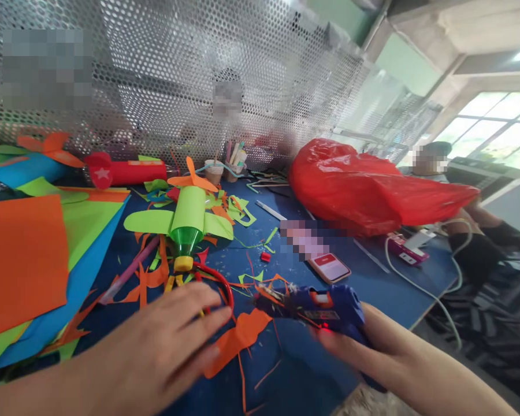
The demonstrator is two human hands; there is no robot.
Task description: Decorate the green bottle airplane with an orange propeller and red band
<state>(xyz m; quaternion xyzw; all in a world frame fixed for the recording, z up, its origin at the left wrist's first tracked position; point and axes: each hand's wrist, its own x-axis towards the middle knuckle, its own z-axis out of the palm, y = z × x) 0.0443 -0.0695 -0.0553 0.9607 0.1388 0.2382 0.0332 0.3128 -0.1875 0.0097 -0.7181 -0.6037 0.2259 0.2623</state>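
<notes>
Glue gun, a blue one, is in the right hand, at the lower right of the frame. The right fingers are wrapped around its handle, and a small red light glows beside them. The gun's tip points left, toward the left hand.

The left hand is at the bottom, left of the middle, and looks a bit blurry. Its fingers are bent and reach over a red loop. I cannot tell if they hold anything. An orange paper piece is right by those fingers and sticks out to the right.

A toy plane is just above the left hand, left of the middle. It is a green bottle with light green paper around it, two light green wings, an orange pointy part at the top and a yellow cap at the bottom.

They are on a blue surface with lots of cut paper bits. Big paper sheets fill the left side. A red bottle toy lies at the upper left. A phone with a lit screen lies right of the middle. A puffy red plastic bag is at the upper right, and another person is at the right edge.
</notes>
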